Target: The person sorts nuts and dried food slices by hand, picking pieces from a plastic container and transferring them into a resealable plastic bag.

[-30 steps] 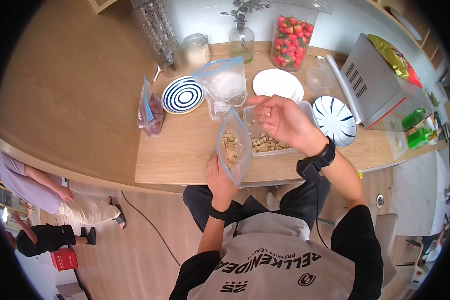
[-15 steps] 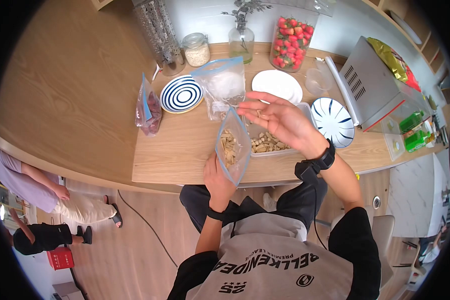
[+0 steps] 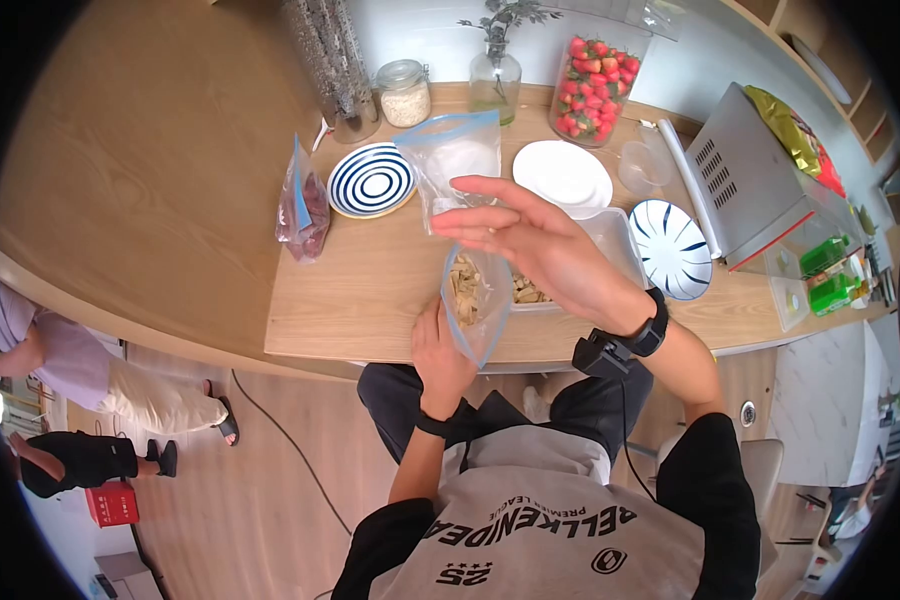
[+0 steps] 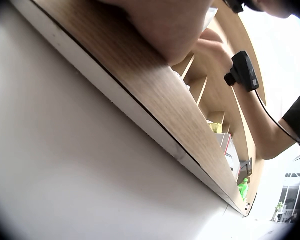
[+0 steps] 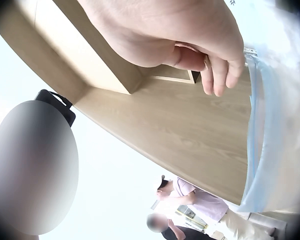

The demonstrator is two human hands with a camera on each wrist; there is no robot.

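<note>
A clear zip bag [image 3: 492,310] with a blue rim stands open at the table's front edge, tan pieces [image 3: 464,290] inside. My left hand [image 3: 443,358] grips its lower left side; the left wrist view shows only part of that hand [image 4: 165,25]. Above the bag's mouth is my right hand [image 3: 560,262], its fingers stretched to the left in the head view. In the right wrist view the thumb of this hand [image 5: 175,30] lies near the fingers, with no piece visible between them. Behind the wrist, a clear rectangular container [image 3: 620,240] is partly hidden, with tan pieces [image 3: 528,291] in it.
A striped plate [image 3: 372,182], a bag with dark red contents [image 3: 306,220] and another zip bag [image 3: 460,150] lie left and behind. A white plate [image 3: 562,176], a blue-lined plate [image 3: 670,250], a strawberry container [image 3: 592,95] and a grey appliance [image 3: 725,165] stand behind and right.
My right hand has moved left and toward the front over the bag, and its fingers have straightened. My left hand stays on the bag. The bag's mouth has tilted slightly.
</note>
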